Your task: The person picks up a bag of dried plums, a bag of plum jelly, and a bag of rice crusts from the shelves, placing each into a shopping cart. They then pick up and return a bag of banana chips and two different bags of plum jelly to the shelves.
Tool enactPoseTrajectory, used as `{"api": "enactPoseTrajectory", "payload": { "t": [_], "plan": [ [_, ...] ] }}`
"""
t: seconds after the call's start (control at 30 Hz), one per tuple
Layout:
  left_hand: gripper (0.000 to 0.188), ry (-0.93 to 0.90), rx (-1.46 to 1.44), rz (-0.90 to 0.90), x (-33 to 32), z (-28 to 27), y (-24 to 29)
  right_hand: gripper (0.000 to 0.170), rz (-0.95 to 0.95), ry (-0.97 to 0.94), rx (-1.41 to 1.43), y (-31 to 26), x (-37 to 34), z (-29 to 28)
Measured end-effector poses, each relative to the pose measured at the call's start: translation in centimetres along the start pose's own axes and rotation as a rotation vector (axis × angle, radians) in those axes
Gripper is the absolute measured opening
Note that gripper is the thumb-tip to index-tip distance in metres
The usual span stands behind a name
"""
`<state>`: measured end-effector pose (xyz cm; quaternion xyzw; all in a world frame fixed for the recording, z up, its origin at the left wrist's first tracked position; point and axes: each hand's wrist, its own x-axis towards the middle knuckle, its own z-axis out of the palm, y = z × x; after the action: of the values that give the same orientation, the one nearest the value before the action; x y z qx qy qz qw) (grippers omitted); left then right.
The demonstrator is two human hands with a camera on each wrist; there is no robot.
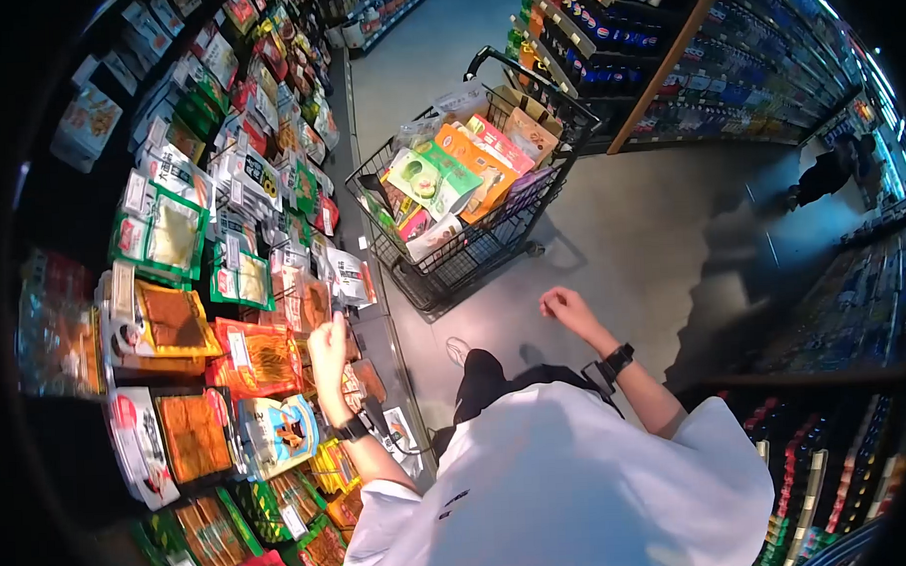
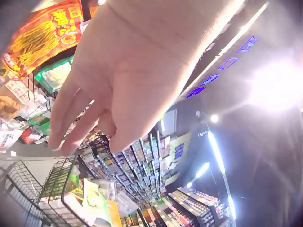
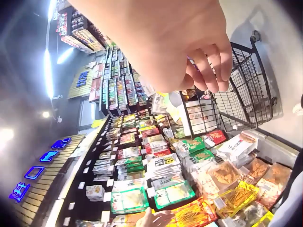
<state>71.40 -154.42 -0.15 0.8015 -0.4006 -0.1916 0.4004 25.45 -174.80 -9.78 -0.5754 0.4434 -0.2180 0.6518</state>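
From my remote seat I judge the step in hand to be a reach among the packaged foods on the display, with nothing picked up. The left hand is over the display, just inside its front edge, beside the red packet of yellow strips. Its fingers hang loosely bent and hold nothing; I cannot tell whether they touch any wrapper. The right hand is out over the floor, fingers softly curled, also without a load.

The packets nearest the left hand lie in rows: the blue packet is on the near side of the red one, and the green-bordered packet is farther along, towards the display's far end. Ahead of me, beside the display's front edge, stands the shopping cart, heaped with goods; the green packet and the orange packet lie on top.

If a packet is wanted from here, I think the left fingers must spread and pinch one edge, then lift it clear of its neighbours. The slick wrappers could slide, and the cart's heap looks high enough that another packet would need a steady spot.
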Motion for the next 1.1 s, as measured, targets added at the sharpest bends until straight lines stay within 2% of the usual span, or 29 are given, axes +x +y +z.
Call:
{"api": "enactPoseTrajectory", "payload": {
  "t": [0.03, 0.07, 0.13, 0.2, 0.23, 0.27, 0.33, 0.37, 0.43, 0.47, 0.53, 0.57, 0.6, 0.67, 0.73, 0.77, 0.87, 0.93, 0.97, 1.0, 1.03, 1.1],
  "plan": [
    [0.054, 0.026, -0.094, -0.072, 1.9, -0.1, 1.5, 0.017, -0.017, 0.004, 0.015, -1.6, 2.4, 0.2],
    [0.052, -0.025, -0.04, -0.102, 5.1, 0.4, -3.1, 0.017, -0.039, 0.018, -0.017, -2.7, 4.7, 0.1],
    [0.051, 0.024, -0.487, -0.229, 8.1, 3.2, -3.4, 0.016, -0.059, 0.051, -0.07, -3.9, 7.5, 0.1],
    [0.048, -0.102, -0.422, -0.279, 11.4, 5.4, -6.8, 0.016, -0.041, 0.092, -0.05, -5.0, 10.0, 0.4],
    [0.042, -0.137, -0.504, -0.322, 13.1, 7.3, -9.3, 0.015, -0.035, 0.112, -0.043, -5.7, 11.4, 0.1],
    [0.038, -0.17, -0.503, -0.379, 14.2, 8.6, -9.9, 0.015, -0.015, 0.151, -0.019, -5.9, 12.9, -0.4],
    [0.041, -0.289, -0.481, -0.433, 16.8, 10.5, -10.4, 0.016, 0.029, 0.226, 0.03, -5.7, 15.8, -1.6],
    [0.04, -0.294, -0.486, -0.436, 17.8, 11.4, -10.6, 0.017, 0.126, 0.276, 0.15, -5.7, 17.5, -2.5],
    [0.039, -0.295, -0.494, -0.443, 19.9, 13.0, -10.4, 0.019, 0.125, 0.317, 0.111, -4.9, 21.2, -5.0],
    [0.037, -0.297, -0.475, -0.463, 20.6, 13.7, -10.3, 0.02, 0.125, 0.331, 0.094, -4.2, 23.1, -6.0],
    [0.034, -0.307, -0.424, -0.494, 22.3, 15.2, -11.1, 0.023, -0.004, 0.382, -0.088, -3.0, 26.6, -7.2],
    [0.032, -0.372, -0.366, -0.557, 23.2, 15.6, -11.7, 0.024, -0.08, 0.406, -0.181, -2.9, 28.6, -7.9],
    [0.033, -0.382, -0.368, -0.674, 23.7, 15.8, -10.6, 0.025, -0.072, 0.386, -0.24, -3.6, 30.4, -8.3],
    [0.037, -0.416, -0.425, -0.721, 24.6, 16.8, -10.1, 0.028, -0.037, 0.345, -0.352, -5.7, 32.0, -8.1],
    [0.042, -0.303, -0.415, -0.773, 25.3, 18.4, -8.8, 0.028, -0.125, 0.309, -0.43, -7.3, 34.0, -8.0],
    [0.046, -0.321, -0.402, -0.793, 25.8, 18.8, -8.9, 0.028, -0.167, 0.295, -0.465, -7.7, 35.0, -7.9],
    [0.051, -0.348, -0.274, -0.762, 27.3, 19.8, -9.2, 0.028, -0.323, 0.261, -0.541, -10.5, 37.1, -7.1],
    [0.046, -0.349, -0.213, -0.79, 28.2, 20.1, -8.3, 0.03, -0.401, 0.254, -0.639, -12.5, 38.7, -6.9],
    [0.045, -0.336, -0.163, -0.828, 28.4, 20.3, -8.2, 0.035, -0.294, 0.208, -0.54, -13.0, 39.6, -6.6],
    [0.044, -0.321, -0.112, -0.867, 28.3, 20.4, -8.2, 0.037, -0.328, 0.235, -0.56, -12.7, 40.6, -6.5],
    [0.045, -0.335, -0.102, -0.836, 27.9, 20.7, -10.0, 0.039, -0.362, 0.259, -0.58, -12.2, 42.0, -6.5],
    [0.046, -0.285, 0.123, -0.696, 26.4, 22.1, -14.9, 0.042, -0.395, 0.275, -0.626, -11.4, 44.1, -6.9]
  ]
}}
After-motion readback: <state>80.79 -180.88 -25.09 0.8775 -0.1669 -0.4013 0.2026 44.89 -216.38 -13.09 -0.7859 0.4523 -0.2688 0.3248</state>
